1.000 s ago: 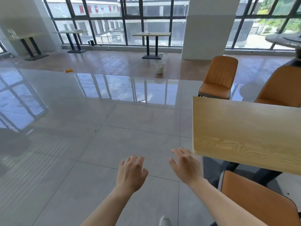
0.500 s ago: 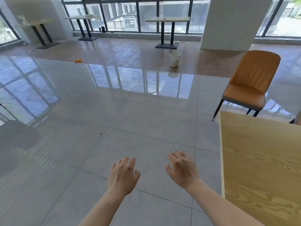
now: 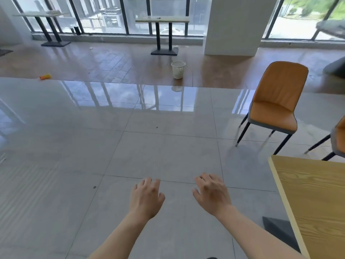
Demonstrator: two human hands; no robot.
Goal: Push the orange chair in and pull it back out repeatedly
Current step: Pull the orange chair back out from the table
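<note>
Compared with half a second ago, I see the view has swung left: the wooden surface (image 3: 315,199) now fills less of the lower right, and the orange chair (image 3: 274,107) sits higher and further right in frame, with its four dark legs fully visible. A second orange chair (image 3: 338,135) has come into view at the right edge. Both hands have kept the same pose over the floor.

Left hand (image 3: 146,198): palm down, fingers loosely spread, grip empty. Right hand (image 3: 211,193): palm down, fingers loosely spread and slightly curled, grip empty. Neither hand touches anything.

The orange chair stands on the grey tiled floor (image 3: 158,156), beyond the far corner of the surface, well apart from both hands and clear of the surface edge. Nothing stands between the hands and the chair except bare floor.

Further back: a white bin (image 3: 178,69) on the brown floor, a far table (image 3: 162,20) by the windows, a white pillar (image 3: 237,25), and a small orange item (image 3: 45,77) at left, too small to identify.

The second chair is cut off by the frame edge. A dark base (image 3: 278,228) below the surface is only partly visible.
</note>
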